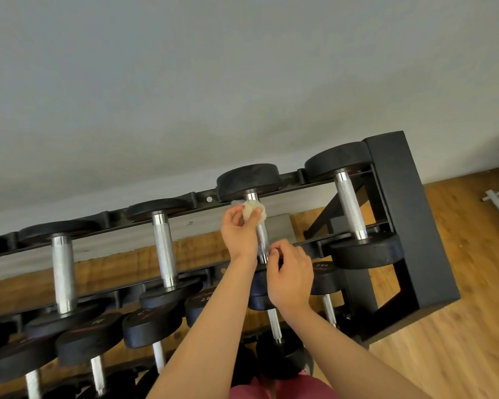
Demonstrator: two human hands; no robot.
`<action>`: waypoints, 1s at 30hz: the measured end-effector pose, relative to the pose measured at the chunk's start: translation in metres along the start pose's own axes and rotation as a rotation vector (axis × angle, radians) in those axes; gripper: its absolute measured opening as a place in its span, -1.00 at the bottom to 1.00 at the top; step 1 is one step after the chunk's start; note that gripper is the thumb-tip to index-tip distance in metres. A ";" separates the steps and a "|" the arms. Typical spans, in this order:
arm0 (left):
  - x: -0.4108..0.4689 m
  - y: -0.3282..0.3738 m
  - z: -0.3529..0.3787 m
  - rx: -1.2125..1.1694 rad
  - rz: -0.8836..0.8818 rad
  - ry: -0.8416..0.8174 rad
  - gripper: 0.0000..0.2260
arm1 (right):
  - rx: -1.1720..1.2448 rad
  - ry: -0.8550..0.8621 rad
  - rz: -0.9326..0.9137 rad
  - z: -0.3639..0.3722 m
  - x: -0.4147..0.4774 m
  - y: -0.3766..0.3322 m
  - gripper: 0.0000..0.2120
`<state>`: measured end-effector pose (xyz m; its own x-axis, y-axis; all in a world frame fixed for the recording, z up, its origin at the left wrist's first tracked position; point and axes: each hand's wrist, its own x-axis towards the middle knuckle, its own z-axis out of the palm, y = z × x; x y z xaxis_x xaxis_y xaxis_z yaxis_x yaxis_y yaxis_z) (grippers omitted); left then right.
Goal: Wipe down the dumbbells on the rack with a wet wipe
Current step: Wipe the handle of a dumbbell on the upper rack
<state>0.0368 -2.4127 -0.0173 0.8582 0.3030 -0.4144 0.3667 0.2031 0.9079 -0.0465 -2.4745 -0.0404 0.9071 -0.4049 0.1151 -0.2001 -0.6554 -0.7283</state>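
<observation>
Currently the wipe (254, 211) is bunched into a pale wad and pressed against the far end of the handle (262, 236) of one dumbbell (248, 178), just below its far black head. This dumbbell lies across the top tier of the rack (398, 197), second from the right end. Left hand (238, 234): fingers curled round the wad, holding it on the knurled steel. Right hand (291, 279): fingers curled narrow, thumb and forefinger pinching the near end of the same handle; it covers most of the near head. Both forearms are bare and reach up from the bottom edge. Neighbour to the right (350, 203) rests against the rack's end frame, handle uncovered. Two more top-tier dumbbells sit to the left (163, 243) (62, 272), well apart from the hands, each in its own cradle. Lower tier (152, 326) holds a row of black-headed dumbbells, partly hidden by the arms; markings on their heads are too blurred to read. Rack frame is black metal. Wood floor (473, 312) shows to the right and through the rack; a plain grey wall (185, 82) fills the upper part. Pink fabric (283, 388) shows at the bottom edge.
</observation>
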 end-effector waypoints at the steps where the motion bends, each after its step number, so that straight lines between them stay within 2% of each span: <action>1: 0.003 0.000 0.002 0.023 -0.013 0.009 -0.72 | -0.001 -0.001 -0.001 0.000 0.000 0.000 -0.73; 3: 0.009 0.002 0.006 0.048 -0.038 -0.004 -0.74 | 0.004 -0.003 -0.001 0.000 0.000 0.000 -0.73; 5: 0.012 0.002 0.010 0.032 -0.055 -0.024 -0.88 | 0.008 -0.001 -0.005 0.000 0.001 0.000 -0.73; 8: 0.012 -0.003 0.013 -0.008 -0.083 0.010 -0.92 | 0.002 -0.006 -0.003 0.001 0.000 0.001 -0.73; 13: 0.017 -0.001 0.017 -0.035 -0.155 0.013 -0.70 | 0.011 -0.003 0.003 0.000 0.000 0.000 -0.72; 17: 0.023 0.004 0.014 -0.009 -0.157 0.056 -0.75 | 0.019 0.000 0.005 -0.002 -0.001 -0.001 -0.70; 20: 0.024 0.002 0.010 -0.017 -0.107 0.124 -0.93 | 0.025 0.005 -0.001 -0.002 -0.002 -0.001 -0.72; 23: 0.025 0.001 0.008 0.008 -0.060 0.062 -0.91 | 0.026 0.001 0.001 -0.002 -0.001 -0.001 -0.71; 26: 0.026 0.005 0.011 0.017 -0.129 -0.029 -0.80 | 0.024 -0.002 0.002 -0.001 -0.001 -0.002 -0.70; 28: 0.028 0.005 0.011 0.005 -0.150 -0.012 -0.84 | 0.018 -0.008 0.000 -0.002 0.000 -0.002 -0.69; 30: 0.030 0.001 0.007 0.027 -0.100 0.052 -0.92 | 0.018 -0.014 -0.006 -0.001 0.000 0.000 -0.70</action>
<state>0.0658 -2.4099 -0.0283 0.7975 0.3302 -0.5049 0.4594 0.2101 0.8630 -0.0473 -2.4748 -0.0393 0.9135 -0.3917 0.1097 -0.1882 -0.6460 -0.7398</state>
